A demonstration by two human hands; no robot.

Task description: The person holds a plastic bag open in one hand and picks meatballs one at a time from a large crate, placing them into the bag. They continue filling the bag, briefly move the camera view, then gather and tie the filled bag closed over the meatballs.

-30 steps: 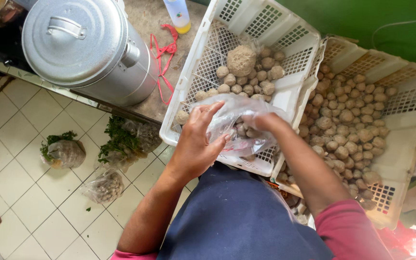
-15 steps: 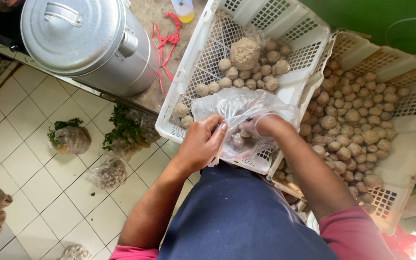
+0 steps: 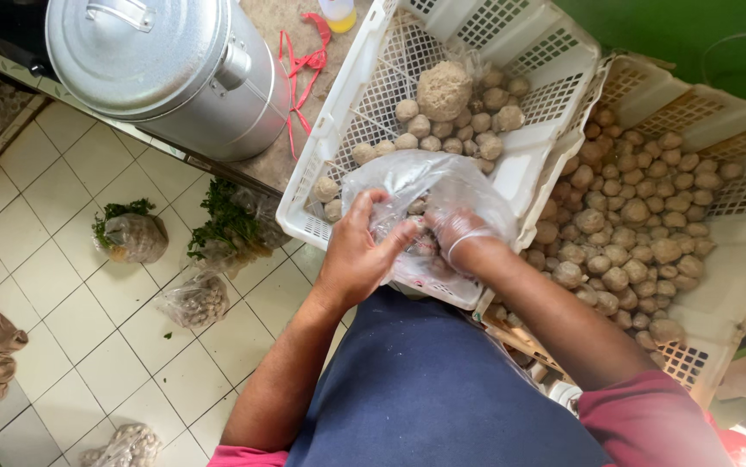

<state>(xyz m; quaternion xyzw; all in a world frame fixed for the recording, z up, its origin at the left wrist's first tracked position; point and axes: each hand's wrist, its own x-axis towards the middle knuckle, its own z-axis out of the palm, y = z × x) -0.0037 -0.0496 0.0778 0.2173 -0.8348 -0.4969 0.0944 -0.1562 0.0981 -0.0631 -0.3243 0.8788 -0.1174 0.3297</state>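
- Bag [image 3: 429,186], clear plastic, sits over near rim of left crate [image 3: 321,220]; little changed vs 0.5 s ago.
- My left hand [image 3: 357,255] pinches bag edge; right hand [image 3: 459,235] is inside it, grip can't tell.
- Count: 2 crates, 1 pot [image 3: 161,69].

White tiled floor [image 3: 88,337], green wall [image 3: 693,30] top right, speckled stone counter [image 3: 269,52] carrying a large lidded aluminium pot [image 3: 165,69].

White lattice-patterned plastic crates [image 3: 351,121] holding pale brown meatballs [image 3: 641,216]; clear plastic bag [image 3: 429,186]; silver metal pot [image 3: 165,65]; red strings [image 3: 304,60]; cream square-tiled floor [image 3: 88,337]; green leaves [image 3: 222,220], possibly herbs; navy apron [image 3: 425,389].
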